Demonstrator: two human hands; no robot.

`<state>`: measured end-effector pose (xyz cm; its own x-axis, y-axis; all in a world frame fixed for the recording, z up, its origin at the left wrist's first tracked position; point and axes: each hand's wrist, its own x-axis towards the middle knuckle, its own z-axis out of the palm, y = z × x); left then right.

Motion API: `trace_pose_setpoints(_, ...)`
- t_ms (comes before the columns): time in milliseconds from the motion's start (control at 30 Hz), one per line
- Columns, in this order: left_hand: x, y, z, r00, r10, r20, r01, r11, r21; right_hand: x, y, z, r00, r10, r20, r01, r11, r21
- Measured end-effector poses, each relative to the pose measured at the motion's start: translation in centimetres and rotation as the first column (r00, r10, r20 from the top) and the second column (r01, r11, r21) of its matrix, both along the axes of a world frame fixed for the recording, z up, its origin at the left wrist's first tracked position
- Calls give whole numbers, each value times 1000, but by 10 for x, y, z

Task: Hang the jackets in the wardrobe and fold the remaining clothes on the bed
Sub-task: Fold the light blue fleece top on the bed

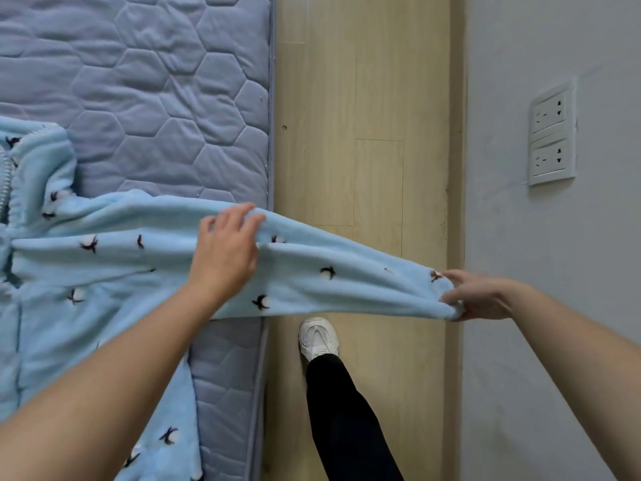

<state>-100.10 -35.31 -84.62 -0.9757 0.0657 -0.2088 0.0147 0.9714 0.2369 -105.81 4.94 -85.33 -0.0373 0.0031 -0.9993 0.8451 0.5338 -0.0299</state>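
Observation:
A light blue fleece jacket [86, 282] with small dark bird prints and a zip lies spread on the quilted grey-blue mattress [156, 81] at the left. Its sleeve [329, 282] is stretched out to the right, past the bed's edge and over the floor. My left hand [227, 248] grips the sleeve's upper edge near the shoulder, fingers curled over the fabric. My right hand [480, 295] pinches the cuff at the sleeve's far end, close to the wall.
A strip of light wooden floor [364, 133] runs between the bed and a grey wall [555, 307]. Two white sockets [551, 133] sit on the wall. My leg in black trousers with a white shoe [319, 338] stands on the floor under the sleeve.

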Motion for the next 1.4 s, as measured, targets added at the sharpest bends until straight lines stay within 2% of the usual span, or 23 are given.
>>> trace_pose_setpoints(33, -9, -8, -3, 997, 46, 65, -46, 999, -10, 0, 1, 1, 1000, -17, -20, 16, 1000, -25)
trace_pose_setpoints(67, -18, -16, -6, 989, 24, 145, -17, 999, -47, -1, 1, 2, 992, -87, -95, 82, 995, -49)
trace_pose_setpoints(133, -34, -28, -11, 968, -85, 237, 120, 983, -139, -5, -4, 3, 894, -321, -314, 294, 947, -132)
trace_pose_setpoints(200, -53, -33, -10, 984, -72, 165, 91, 990, -110, -10, -12, 5, 739, -494, -458, 448, 868, -213)
trace_pose_setpoints(267, -74, -36, -8, 995, 63, 82, -62, 998, -19, -10, -15, 2, 648, -571, -504, 536, 812, -232)
trace_pose_setpoints(333, -85, -39, -7, 983, 144, 113, -145, 989, -6, -5, -10, -8, 661, -576, -480, 560, 805, -194)
trace_pose_setpoints(400, -83, -40, -11, 968, 174, 182, -169, 985, -42, 1, -2, -19, 714, -532, -454, 544, 831, -119)
trace_pose_setpoints(500, -57, -39, -14, 958, 275, 86, -274, 962, -20, 14, 3, -37, 843, -258, -472, 361, 922, 142)
trace_pose_setpoints(533, -43, -40, -13, 947, 320, 43, -319, 948, -12, 19, 0, -40, 866, -150, -478, 295, 924, 245)
trace_pose_setpoints(600, -10, -43, -11, 913, 407, 24, -407, 914, 4, 26, -16, -43, 883, 33, -469, 172, 906, 386)
trace_pose_setpoints(667, 31, -46, -9, 881, 469, 65, -470, 883, -3, 35, -45, -40, 876, 251, -411, -53, 899, 435)
trace_pose_setpoints(733, 76, -50, -4, 850, 517, 105, -515, 856, -44, 44, -85, -37, 825, 421, -377, -269, 879, 394)
trace_pose_setpoints(833, 142, -55, 8, 783, 604, 147, -596, 797, -98, 64, -160, -28, 692, 580, -430, -519, 813, 264)
trace_pose_setpoints(933, 210, -55, 21, 717, 668, 199, -648, 744, -163, 94, -238, -11, 485, 671, -561, -719, 671, 180)
trace_pose_setpoints(1000, 252, -54, 26, 689, 662, 293, -631, 748, -205, 120, -282, 0, 400, 693, -600, -793, 589, 152)
trace_pose_setpoints(1033, 271, -53, 27, 674, 645, 361, -608, 761, -226, 134, -300, 2, 405, 697, -591, -809, 574, 123)
trace_pose_setpoints(1067, 289, -52, 26, 656, 621, 428, -579, 779, -243, 149, -316, 3, 453, 691, -564, -804, 589, 76)
trace_pose_setpoints(1167, 338, -53, 20, 658, 528, 537, -472, 845, -253, 197, -345, -2, 715, 613, -337, -671, 736, -86)
trace_pose_setpoints(1200, 352, -54, 17, 669, 505, 545, -452, 859, -240, 214, -349, -5, 768, 587, -256, -627, 772, -110)
trace_pose_setpoints(1300, 389, -61, 9, 715, 475, 513, -466, 871, -157, 270, -354, -13, 804, 575, -151, -592, 796, -125)
trace_pose_setpoints(1400, 420, -75, 7, 804, 357, 476, -364, 928, -80, 331, -356, -15, 819, 563, -112, -573, 811, -114)
